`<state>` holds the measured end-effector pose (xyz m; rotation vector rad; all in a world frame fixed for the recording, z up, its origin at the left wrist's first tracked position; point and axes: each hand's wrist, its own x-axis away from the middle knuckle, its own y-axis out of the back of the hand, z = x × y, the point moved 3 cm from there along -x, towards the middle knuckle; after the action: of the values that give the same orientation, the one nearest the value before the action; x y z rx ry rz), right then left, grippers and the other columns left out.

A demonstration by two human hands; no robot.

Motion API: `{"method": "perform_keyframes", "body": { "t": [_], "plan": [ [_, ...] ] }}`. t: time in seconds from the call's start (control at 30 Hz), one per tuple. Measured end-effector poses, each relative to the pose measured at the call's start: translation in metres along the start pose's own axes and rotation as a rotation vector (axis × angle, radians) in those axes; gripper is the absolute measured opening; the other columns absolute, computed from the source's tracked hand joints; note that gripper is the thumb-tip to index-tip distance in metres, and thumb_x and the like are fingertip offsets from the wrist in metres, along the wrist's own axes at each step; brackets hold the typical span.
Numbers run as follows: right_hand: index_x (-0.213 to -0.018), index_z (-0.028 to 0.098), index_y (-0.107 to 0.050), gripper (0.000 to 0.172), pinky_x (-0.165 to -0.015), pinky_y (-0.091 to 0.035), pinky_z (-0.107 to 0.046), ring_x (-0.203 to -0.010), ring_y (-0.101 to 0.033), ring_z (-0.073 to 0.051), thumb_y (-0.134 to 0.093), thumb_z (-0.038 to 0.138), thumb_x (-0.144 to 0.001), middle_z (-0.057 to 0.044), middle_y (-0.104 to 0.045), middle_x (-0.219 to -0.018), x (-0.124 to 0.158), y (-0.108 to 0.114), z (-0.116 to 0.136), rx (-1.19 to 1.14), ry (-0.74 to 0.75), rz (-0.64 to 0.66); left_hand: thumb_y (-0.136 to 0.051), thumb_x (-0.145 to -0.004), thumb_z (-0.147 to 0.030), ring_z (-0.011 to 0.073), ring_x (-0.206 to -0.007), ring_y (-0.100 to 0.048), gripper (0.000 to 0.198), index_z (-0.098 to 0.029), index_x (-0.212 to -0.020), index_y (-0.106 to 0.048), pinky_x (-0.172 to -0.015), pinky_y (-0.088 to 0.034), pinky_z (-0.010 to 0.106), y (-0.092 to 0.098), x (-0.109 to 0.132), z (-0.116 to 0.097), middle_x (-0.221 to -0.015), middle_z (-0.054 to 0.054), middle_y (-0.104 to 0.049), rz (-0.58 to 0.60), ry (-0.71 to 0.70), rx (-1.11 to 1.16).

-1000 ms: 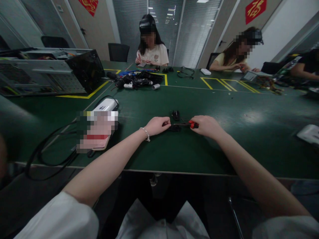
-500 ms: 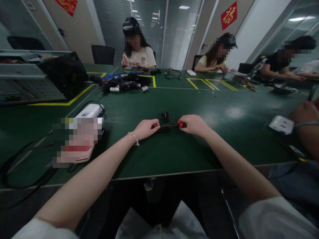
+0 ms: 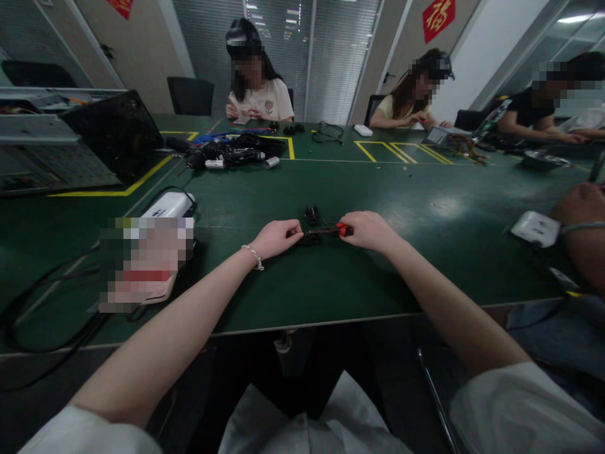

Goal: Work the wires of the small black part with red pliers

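My right hand (image 3: 371,231) is wrapped round the red handles of a small hand tool (image 3: 344,229), whose dark, narrow front part points left. The fingertips of my left hand (image 3: 278,238) are pinched together near the tool's tip; what they hold is too small to make out. Beneath the tool, a small black part (image 3: 312,239) lies by my left fingertips. Another small black part (image 3: 311,215) sits just beyond, on the green table (image 3: 283,296).
At the left lie a blurred-out phone (image 3: 146,261), a white box (image 3: 170,205) and black cables. Farther back are an open computer case (image 3: 61,148) and a cable pile (image 3: 227,151). A white device (image 3: 535,229) lies right, by another person's arm. Several people sit around.
The whole view has shifted slightly, with the scene a little higher in the picture. My hands keep nearly the same places and grips at the tool.
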<state>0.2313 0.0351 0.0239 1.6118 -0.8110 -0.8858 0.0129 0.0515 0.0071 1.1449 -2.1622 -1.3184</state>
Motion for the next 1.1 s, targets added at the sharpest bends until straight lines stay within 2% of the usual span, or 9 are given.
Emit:
{"method": "perform_keyframes", "body": {
  "t": [1.1],
  "plan": [
    [-0.084, 0.019, -0.061, 0.022, -0.060, -0.037, -0.028, -0.073, -0.055, -0.017, -0.047, 0.034, -0.076, -0.005, -0.063, -0.081, 0.0007, 0.0000, 0.0005, 0.046, 0.020, -0.046, -0.045, -0.084, -0.031, 0.0133, -0.066, -0.054, 0.016, -0.019, -0.080, -0.054, -0.058, -0.036, 0.024, 0.0010, 0.0012, -0.0028, -0.073, 0.000, -0.060, 0.021, -0.002, -0.004]
  ]
}}
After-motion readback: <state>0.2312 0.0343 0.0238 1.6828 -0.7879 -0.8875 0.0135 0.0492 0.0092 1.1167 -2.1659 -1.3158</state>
